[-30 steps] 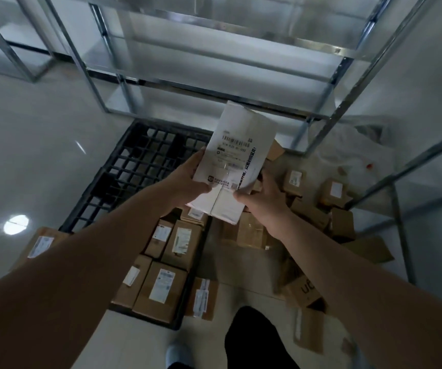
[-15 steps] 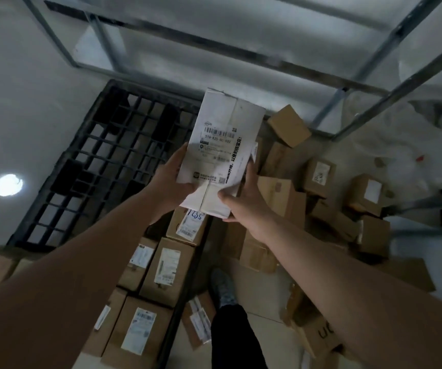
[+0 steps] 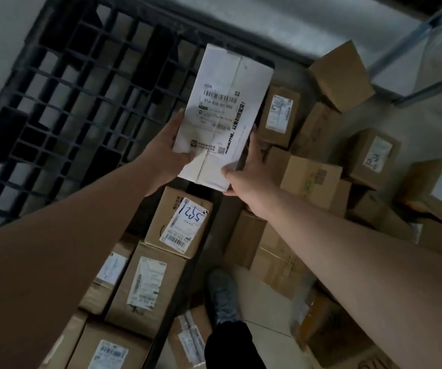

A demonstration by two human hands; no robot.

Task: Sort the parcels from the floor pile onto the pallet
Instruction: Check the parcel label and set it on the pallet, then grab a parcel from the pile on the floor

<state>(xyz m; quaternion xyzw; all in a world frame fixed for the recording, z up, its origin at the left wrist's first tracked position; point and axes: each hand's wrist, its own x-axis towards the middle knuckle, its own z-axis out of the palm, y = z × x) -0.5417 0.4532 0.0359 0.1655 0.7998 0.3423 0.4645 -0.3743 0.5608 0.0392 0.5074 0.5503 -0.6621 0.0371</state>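
I hold a white parcel (image 3: 222,113) with a barcode label up in front of me, above the right edge of the black grid pallet (image 3: 62,107). My left hand (image 3: 165,153) grips its lower left side. My right hand (image 3: 246,169) grips its lower right corner, thumb on the face. A row of brown labelled boxes (image 3: 178,225) lies along the pallet's near right edge below the parcel. The floor pile of brown boxes (image 3: 318,145) spreads to the right.
Metal shelf posts (image 3: 411,35) stand at the upper right above the pile. My shoe (image 3: 222,296) and dark trouser leg are on the floor strip between the pallet edge and the pile. A loose box (image 3: 187,339) lies by my foot.
The view has tilted down and come closer to the pallet. The white parcel has stayed in both hands and now hangs lower over the pallet's right edge.
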